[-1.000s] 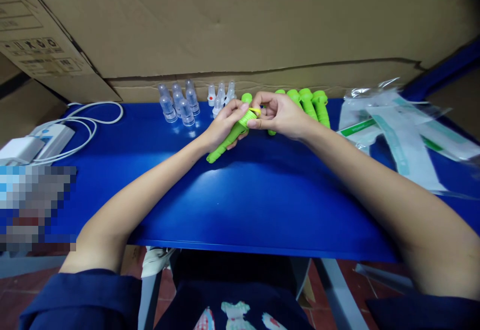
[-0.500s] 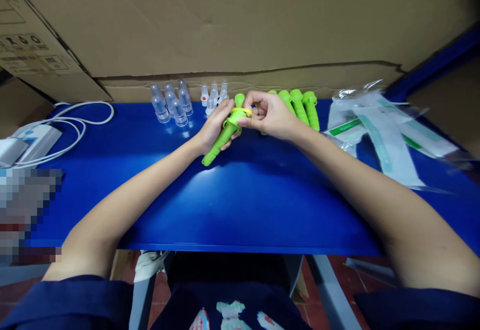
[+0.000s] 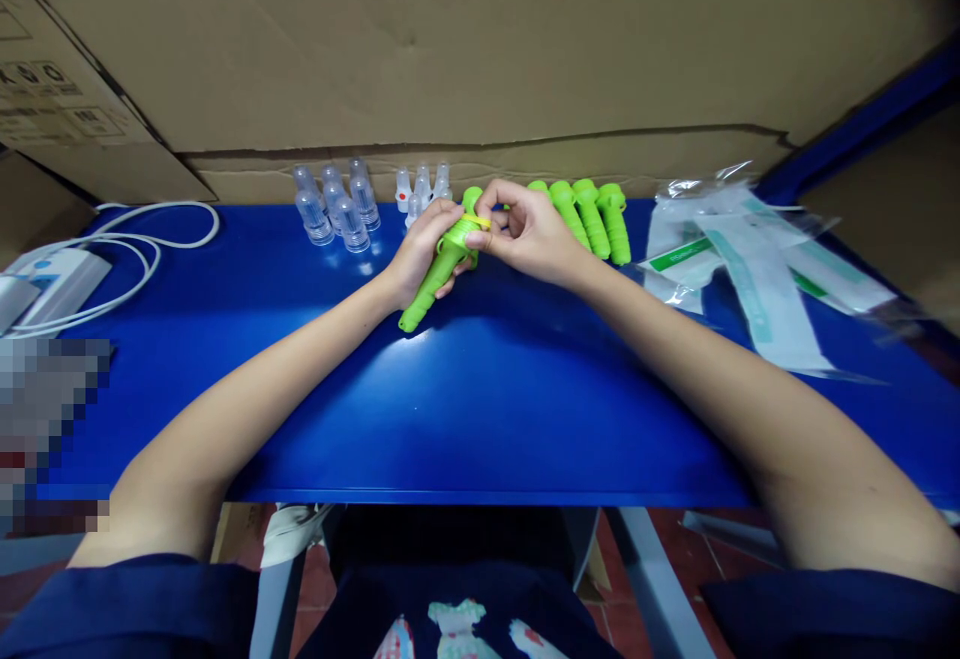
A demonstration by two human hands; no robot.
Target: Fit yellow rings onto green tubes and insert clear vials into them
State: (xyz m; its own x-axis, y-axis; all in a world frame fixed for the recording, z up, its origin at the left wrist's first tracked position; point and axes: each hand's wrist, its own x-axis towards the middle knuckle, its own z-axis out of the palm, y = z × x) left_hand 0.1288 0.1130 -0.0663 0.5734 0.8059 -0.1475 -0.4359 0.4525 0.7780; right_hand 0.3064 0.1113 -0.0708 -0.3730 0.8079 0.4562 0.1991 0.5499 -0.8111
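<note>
My left hand (image 3: 420, 257) is wrapped round a bright green ribbed plastic tube (image 3: 431, 289), held tilted above the table with its narrow end pointing down toward me. Near the tube's upper end sits a thin yellow ring (image 3: 480, 223), around the threaded part below a rounded green top (image 3: 472, 197). My right hand (image 3: 529, 229) pinches this ring at its right side between thumb and forefinger. The fingers partly cover the ring and the tube's upper part.
Several similar green tubes (image 3: 592, 219) lie behind my right hand. Clear plastic bottles (image 3: 352, 224) and smaller clear nozzle-like pieces (image 3: 422, 184) stand at the back, by a cardboard wall (image 3: 450, 49). Plastic packets (image 3: 772, 289) lie right; a white cable (image 3: 154, 259) lies left on the blue table (image 3: 420, 419).
The whole view has shifted slightly. Both hands keep their hold, and the right fingers and yellow ring have moved only a little against the green tube.
</note>
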